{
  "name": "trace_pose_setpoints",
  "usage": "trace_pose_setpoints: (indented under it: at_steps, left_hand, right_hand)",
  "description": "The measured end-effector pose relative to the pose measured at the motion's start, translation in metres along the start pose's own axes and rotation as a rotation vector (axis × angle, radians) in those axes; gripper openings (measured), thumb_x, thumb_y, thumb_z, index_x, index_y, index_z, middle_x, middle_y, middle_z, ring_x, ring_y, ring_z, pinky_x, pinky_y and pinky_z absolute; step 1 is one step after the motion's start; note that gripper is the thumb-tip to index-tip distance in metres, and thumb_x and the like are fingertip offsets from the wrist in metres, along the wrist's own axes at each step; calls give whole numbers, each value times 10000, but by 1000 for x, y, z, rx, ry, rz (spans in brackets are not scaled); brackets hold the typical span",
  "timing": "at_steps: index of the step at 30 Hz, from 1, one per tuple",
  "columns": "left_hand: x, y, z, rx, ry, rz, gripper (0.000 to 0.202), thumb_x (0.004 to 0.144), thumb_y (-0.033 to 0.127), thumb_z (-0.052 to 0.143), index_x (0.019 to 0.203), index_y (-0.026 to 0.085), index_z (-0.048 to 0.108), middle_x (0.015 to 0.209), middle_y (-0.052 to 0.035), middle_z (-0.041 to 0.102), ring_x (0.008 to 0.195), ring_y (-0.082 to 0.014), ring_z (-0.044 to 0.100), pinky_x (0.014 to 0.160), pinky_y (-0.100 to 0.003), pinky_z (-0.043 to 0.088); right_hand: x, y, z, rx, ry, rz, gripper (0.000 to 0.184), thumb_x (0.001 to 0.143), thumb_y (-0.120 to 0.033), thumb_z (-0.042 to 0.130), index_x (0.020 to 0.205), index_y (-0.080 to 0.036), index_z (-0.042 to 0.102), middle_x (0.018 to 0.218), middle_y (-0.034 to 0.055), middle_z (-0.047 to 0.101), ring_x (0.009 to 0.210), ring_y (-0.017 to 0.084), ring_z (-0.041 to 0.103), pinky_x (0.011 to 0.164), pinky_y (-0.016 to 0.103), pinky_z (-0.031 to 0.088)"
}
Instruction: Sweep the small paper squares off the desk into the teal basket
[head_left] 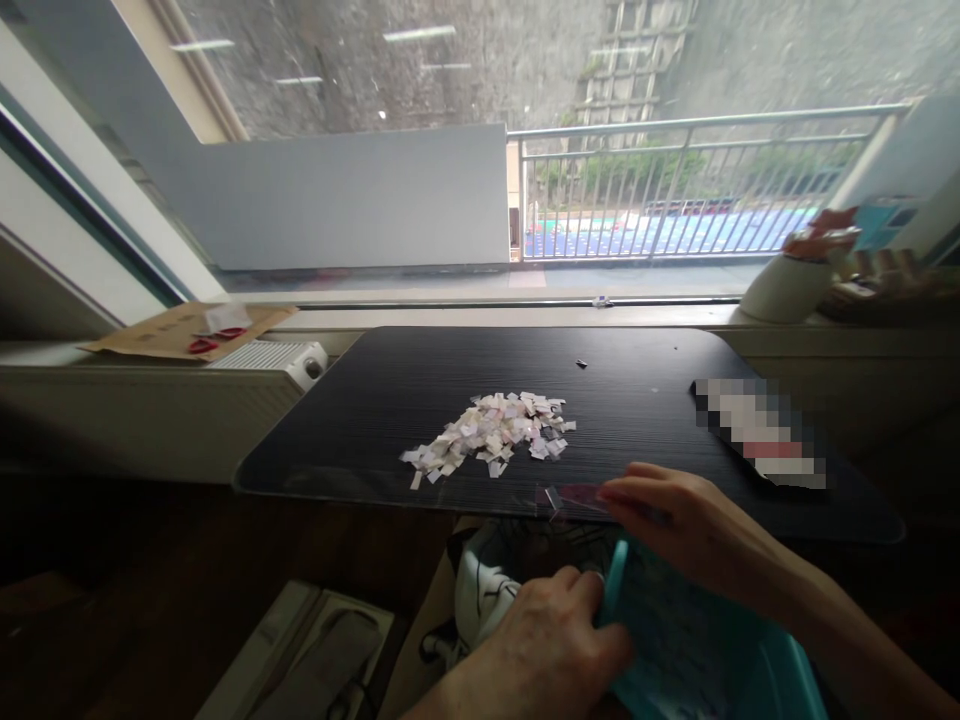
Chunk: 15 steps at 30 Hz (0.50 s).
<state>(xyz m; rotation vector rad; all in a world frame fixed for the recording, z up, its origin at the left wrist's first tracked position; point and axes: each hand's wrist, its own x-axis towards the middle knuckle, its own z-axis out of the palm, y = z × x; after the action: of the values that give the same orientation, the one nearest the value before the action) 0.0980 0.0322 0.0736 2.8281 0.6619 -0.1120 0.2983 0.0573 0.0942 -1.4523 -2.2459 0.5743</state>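
My right hand (679, 515) pinches a thin, see-through pinkish strip (581, 497), perhaps a plastic ruler; its exact kind is unclear. The strip lies near the front edge of the dark table (322, 440), touching or close to a small clear-and-white scrap (553, 500). Below the tabletop, my left hand (544, 635) grips the rim of a teal plastic bin (795, 665), thumb and fingers closed around it. Pale bits, hard to make out, show inside the bin. A loose heap of small white and pinkish paper-like pieces (499, 430) is spread on the table beyond my hands.
A blurred-out flat item (761, 435) lies at the table's right. Red-handled scissors (217, 340) rest on a brown envelope (150, 330) over a radiator (277, 360) at left. A white pot (784, 280) stands on the windowsill. An open box (300, 650) sits on the floor.
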Motion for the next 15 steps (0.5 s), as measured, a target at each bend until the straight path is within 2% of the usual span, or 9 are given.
trace_pose_setpoints:
  at_steps: [3, 9, 15]
  left_hand:
    - [-1, 1, 0, 4, -7, -13, 316, 785, 497, 694, 842, 212, 573, 876, -44, 520, 800, -233, 534, 608, -293, 454]
    - [-3, -1, 0, -35, -14, -18, 306, 791, 482, 694, 863, 208, 580, 883, -43, 519, 813, -235, 529, 626, -299, 462]
    - [-2, -3, -1, -77, -42, -31, 314, 766, 470, 723, 868, 209, 580, 903, -43, 524, 838, -240, 524, 656, -310, 464]
  right_hand:
    - [7, 3, 3, -19, 39, -4, 217, 902, -286, 483, 952, -234, 687, 815, 14, 627, 687, 127, 574, 610, 230, 404]
    - [0, 3, 4, 42, -52, -21, 209, 900, -279, 490, 897, -245, 696, 791, 9, 626, 645, 115, 567, 581, 219, 407]
    - [16, 2, 8, 20, 25, -26, 218, 899, -285, 487, 948, -231, 693, 815, 19, 631, 691, 126, 576, 616, 222, 410]
